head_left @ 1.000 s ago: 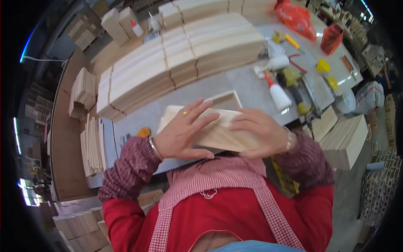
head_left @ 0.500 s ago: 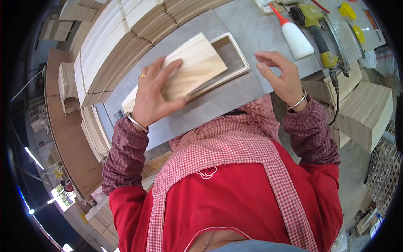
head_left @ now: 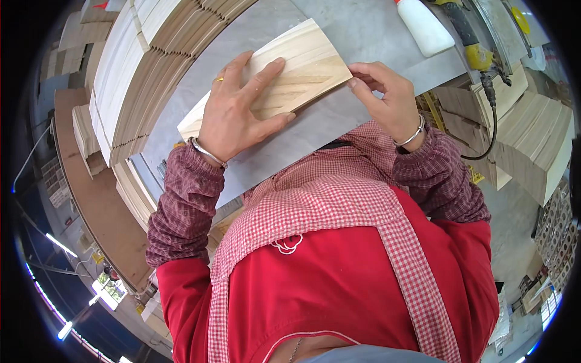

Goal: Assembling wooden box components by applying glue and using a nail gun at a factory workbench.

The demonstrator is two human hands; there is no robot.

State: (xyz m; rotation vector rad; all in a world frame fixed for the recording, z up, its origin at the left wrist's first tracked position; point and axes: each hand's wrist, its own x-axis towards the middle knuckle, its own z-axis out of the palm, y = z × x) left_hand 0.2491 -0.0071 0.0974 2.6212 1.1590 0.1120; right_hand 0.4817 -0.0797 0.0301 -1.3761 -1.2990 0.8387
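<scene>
Pale wood, one board (head_left: 275,75) is lying on the grey bench (head_left: 357,36), long axis running lower-left to upper-right. The left hand (head_left: 239,109) is pressing flat, fingers spread; the right hand (head_left: 387,100) is pinching its near corner.

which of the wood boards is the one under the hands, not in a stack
The single pale board lying flat on the grey table. The left hand presses on top, the right hand touches its near end. The others sit stacked at the left.
</scene>
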